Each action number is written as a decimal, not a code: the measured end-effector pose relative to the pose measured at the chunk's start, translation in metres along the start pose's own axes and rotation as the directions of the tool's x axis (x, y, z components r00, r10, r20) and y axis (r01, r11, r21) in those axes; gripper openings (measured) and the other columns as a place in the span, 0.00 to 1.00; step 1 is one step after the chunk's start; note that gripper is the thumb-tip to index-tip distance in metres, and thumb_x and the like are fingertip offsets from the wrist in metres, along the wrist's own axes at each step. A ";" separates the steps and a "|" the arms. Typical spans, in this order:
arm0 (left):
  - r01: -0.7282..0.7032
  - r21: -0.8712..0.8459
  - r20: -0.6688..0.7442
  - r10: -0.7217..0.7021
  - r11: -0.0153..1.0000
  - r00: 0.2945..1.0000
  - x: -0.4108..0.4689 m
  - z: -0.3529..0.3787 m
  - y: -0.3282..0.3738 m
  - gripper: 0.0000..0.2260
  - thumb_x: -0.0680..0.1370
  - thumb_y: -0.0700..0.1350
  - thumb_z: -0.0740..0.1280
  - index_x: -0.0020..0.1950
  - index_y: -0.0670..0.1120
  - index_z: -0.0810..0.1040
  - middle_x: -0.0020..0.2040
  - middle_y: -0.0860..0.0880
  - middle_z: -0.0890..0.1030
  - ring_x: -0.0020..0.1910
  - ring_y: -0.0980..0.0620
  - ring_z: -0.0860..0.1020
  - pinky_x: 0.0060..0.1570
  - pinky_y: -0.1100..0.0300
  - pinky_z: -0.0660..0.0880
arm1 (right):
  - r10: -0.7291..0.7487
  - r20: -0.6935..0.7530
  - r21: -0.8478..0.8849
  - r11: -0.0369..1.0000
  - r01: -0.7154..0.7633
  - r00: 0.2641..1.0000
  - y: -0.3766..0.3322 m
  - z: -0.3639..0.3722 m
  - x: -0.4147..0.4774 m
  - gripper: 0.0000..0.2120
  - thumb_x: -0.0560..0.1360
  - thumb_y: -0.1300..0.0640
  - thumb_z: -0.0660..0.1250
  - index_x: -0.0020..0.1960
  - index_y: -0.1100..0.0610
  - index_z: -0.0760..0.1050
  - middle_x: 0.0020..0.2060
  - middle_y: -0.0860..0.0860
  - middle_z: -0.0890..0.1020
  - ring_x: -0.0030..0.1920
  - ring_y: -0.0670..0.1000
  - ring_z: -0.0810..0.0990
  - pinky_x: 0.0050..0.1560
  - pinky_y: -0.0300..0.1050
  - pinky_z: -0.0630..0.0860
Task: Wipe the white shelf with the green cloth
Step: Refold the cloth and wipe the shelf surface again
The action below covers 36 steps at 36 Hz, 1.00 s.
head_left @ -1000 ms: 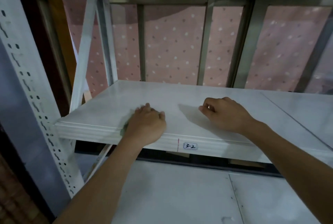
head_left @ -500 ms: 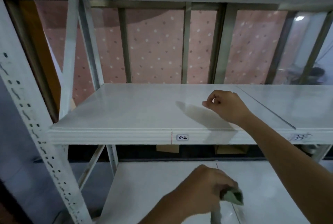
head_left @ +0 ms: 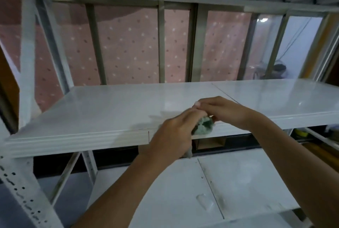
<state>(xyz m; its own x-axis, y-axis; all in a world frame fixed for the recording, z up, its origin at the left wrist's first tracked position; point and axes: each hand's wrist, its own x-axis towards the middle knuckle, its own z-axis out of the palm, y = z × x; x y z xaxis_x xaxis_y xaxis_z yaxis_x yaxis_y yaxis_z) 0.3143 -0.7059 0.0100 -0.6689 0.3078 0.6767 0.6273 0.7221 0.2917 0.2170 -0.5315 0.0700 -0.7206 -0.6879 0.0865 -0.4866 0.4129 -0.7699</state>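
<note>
The white shelf (head_left: pixel 110 110) runs across the middle of the head view, glossy and bare. My left hand (head_left: pixel 172 136) holds the bunched green cloth (head_left: pixel 203 127) just in front of the shelf's front edge. A tail of the cloth hangs below that hand. My right hand (head_left: pixel 222 110) has come up against the cloth from the right, its fingertips pinching the top of the bundle. Both hands meet at the shelf's front edge near the seam between two panels.
A perforated white upright (head_left: pixel 20 187) stands at the front left, with diagonal braces (head_left: pixel 53 51) behind it. A lower white shelf (head_left: pixel 183 194) lies beneath my arms. Grey window bars (head_left: pixel 161 44) and a pink dotted curtain (head_left: pixel 128 44) close off the back.
My left hand lifted the cloth off the shelf, dropped below the edge, then rose to it again. My right hand moved from resting on the shelf to the cloth. The view shifted rightward.
</note>
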 end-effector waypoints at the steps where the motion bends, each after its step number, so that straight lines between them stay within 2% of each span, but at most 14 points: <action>1: 0.028 0.008 -0.014 -0.027 1.000 1.000 0.007 0.001 0.001 0.35 0.63 0.28 0.74 0.68 0.45 0.73 0.58 0.44 0.80 0.42 0.41 0.84 0.43 0.44 0.83 | 0.011 0.035 0.066 0.998 -0.013 0.999 0.003 -0.005 -0.003 0.21 0.81 0.42 0.57 0.55 0.56 0.81 0.49 0.53 0.84 0.52 0.55 0.82 0.52 0.47 0.80; 4: 0.064 0.017 -0.070 -0.062 0.998 0.996 0.029 0.009 0.000 0.26 0.70 0.30 0.69 0.60 0.53 0.68 0.59 0.51 0.73 0.46 0.42 0.81 0.45 0.42 0.82 | -0.003 0.134 0.260 0.965 -0.033 0.991 0.015 -0.023 -0.007 0.22 0.81 0.44 0.55 0.63 0.58 0.77 0.56 0.52 0.83 0.58 0.51 0.81 0.55 0.41 0.78; 7: 0.108 0.017 -0.143 -0.105 0.994 0.984 0.052 0.020 -0.001 0.24 0.73 0.28 0.69 0.57 0.55 0.69 0.57 0.55 0.73 0.48 0.47 0.80 0.48 0.48 0.79 | -0.099 0.174 0.280 0.959 0.047 0.980 0.030 -0.041 -0.004 0.19 0.80 0.49 0.61 0.67 0.58 0.74 0.59 0.55 0.81 0.60 0.54 0.80 0.60 0.49 0.77; 10: 0.094 -0.032 -0.260 -0.099 0.995 0.961 0.077 0.040 0.001 0.14 0.80 0.33 0.65 0.57 0.52 0.72 0.56 0.52 0.77 0.51 0.53 0.78 0.52 0.62 0.76 | -0.169 0.132 0.257 0.958 0.131 0.977 0.043 -0.057 0.003 0.14 0.78 0.58 0.67 0.63 0.60 0.75 0.55 0.56 0.82 0.56 0.54 0.81 0.58 0.47 0.78; 12: 0.099 -0.026 -0.325 -0.102 0.995 0.940 0.092 0.052 0.002 0.09 0.81 0.35 0.67 0.58 0.47 0.75 0.57 0.50 0.78 0.54 0.55 0.77 0.54 0.71 0.72 | -0.232 0.072 0.307 0.931 0.199 0.970 0.051 -0.067 0.008 0.11 0.76 0.64 0.69 0.57 0.65 0.75 0.47 0.57 0.81 0.49 0.52 0.82 0.51 0.44 0.78; 15: 0.227 -0.022 -0.288 -0.224 0.974 0.931 0.103 0.060 -0.002 0.10 0.81 0.44 0.71 0.61 0.47 0.76 0.59 0.53 0.79 0.57 0.58 0.75 0.56 0.75 0.68 | -0.252 -0.063 0.307 0.916 0.259 0.966 0.068 -0.089 0.014 0.06 0.73 0.68 0.71 0.48 0.65 0.75 0.38 0.54 0.79 0.41 0.49 0.80 0.42 0.41 0.76; 17: 0.349 0.009 -0.186 -0.341 0.937 0.921 0.103 0.063 -0.011 0.11 0.79 0.49 0.73 0.59 0.51 0.77 0.57 0.57 0.80 0.56 0.58 0.77 0.57 0.66 0.73 | -0.226 -0.128 0.167 0.955 0.246 0.966 0.084 -0.104 0.021 0.07 0.72 0.66 0.73 0.46 0.64 0.76 0.38 0.56 0.80 0.41 0.51 0.80 0.42 0.48 0.78; 19: 0.381 0.123 -0.114 -0.368 0.917 0.923 0.098 0.065 -0.019 0.08 0.77 0.50 0.75 0.54 0.52 0.80 0.53 0.57 0.80 0.52 0.53 0.79 0.54 0.51 0.78 | -0.169 -0.046 -0.186 0.970 0.158 0.984 0.098 -0.119 0.026 0.10 0.71 0.59 0.76 0.49 0.58 0.78 0.43 0.55 0.82 0.45 0.53 0.81 0.49 0.54 0.79; 21: 0.366 0.189 -0.089 -0.356 0.911 0.930 0.093 0.068 -0.021 0.05 0.76 0.50 0.76 0.49 0.52 0.83 0.51 0.57 0.79 0.49 0.52 0.79 0.52 0.48 0.78 | -0.024 0.093 -0.525 0.848 0.070 0.995 0.110 -0.130 0.027 0.18 0.70 0.48 0.75 0.57 0.50 0.75 0.52 0.48 0.79 0.52 0.51 0.78 0.53 0.49 0.76; 22: 0.359 0.215 -0.082 -0.349 0.908 0.933 0.090 0.069 -0.021 0.05 0.76 0.51 0.76 0.48 0.52 0.83 0.50 0.58 0.79 0.48 0.53 0.79 0.51 0.49 0.78 | 0.019 0.129 -0.584 0.810 0.061 0.991 0.113 -0.132 0.026 0.23 0.71 0.43 0.74 0.61 0.48 0.72 0.55 0.46 0.76 0.54 0.49 0.76 0.54 0.46 0.74; 25: 0.316 0.304 -0.088 -0.303 0.899 0.949 0.078 0.071 -0.016 0.08 0.77 0.55 0.73 0.47 0.52 0.84 0.47 0.58 0.80 0.46 0.54 0.79 0.46 0.52 0.78 | -0.116 0.087 -0.529 0.836 0.144 0.990 0.113 -0.126 0.027 0.30 0.70 0.31 0.66 0.67 0.43 0.67 0.59 0.42 0.70 0.58 0.46 0.72 0.56 0.43 0.71; 28: 0.269 0.391 -0.089 -0.254 0.880 0.963 0.065 0.075 -0.014 0.16 0.76 0.61 0.64 0.46 0.51 0.85 0.46 0.58 0.82 0.45 0.54 0.80 0.43 0.55 0.78 | -0.247 0.089 -0.614 0.749 0.249 0.965 0.111 -0.109 0.036 0.28 0.72 0.27 0.58 0.65 0.40 0.68 0.57 0.43 0.71 0.57 0.47 0.72 0.57 0.46 0.71; 32: 0.220 0.420 -0.111 -0.191 0.881 0.975 0.048 0.077 -0.016 0.14 0.77 0.58 0.66 0.47 0.50 0.86 0.46 0.57 0.83 0.45 0.54 0.81 0.43 0.55 0.80 | -0.289 0.109 -0.788 0.558 0.260 0.951 0.110 -0.087 0.046 0.17 0.77 0.35 0.58 0.58 0.46 0.72 0.46 0.46 0.74 0.44 0.53 0.77 0.43 0.49 0.75; 36: 0.114 0.447 -0.114 -0.070 0.887 0.991 0.039 0.074 -0.023 0.05 0.76 0.47 0.73 0.45 0.48 0.86 0.45 0.55 0.84 0.42 0.52 0.82 0.39 0.55 0.80 | -0.187 -0.061 -0.810 0.583 0.061 0.980 0.110 -0.083 0.043 0.09 0.80 0.46 0.57 0.50 0.51 0.69 0.42 0.52 0.76 0.42 0.57 0.75 0.42 0.51 0.75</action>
<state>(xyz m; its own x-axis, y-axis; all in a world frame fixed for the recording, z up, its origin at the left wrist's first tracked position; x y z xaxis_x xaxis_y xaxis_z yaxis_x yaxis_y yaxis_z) 0.2442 -0.6648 -0.0200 -0.6613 0.1839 0.7272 0.3020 0.9527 0.0337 0.0914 -0.4662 0.0411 -0.6457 -0.7154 0.2672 -0.7276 0.6825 0.0690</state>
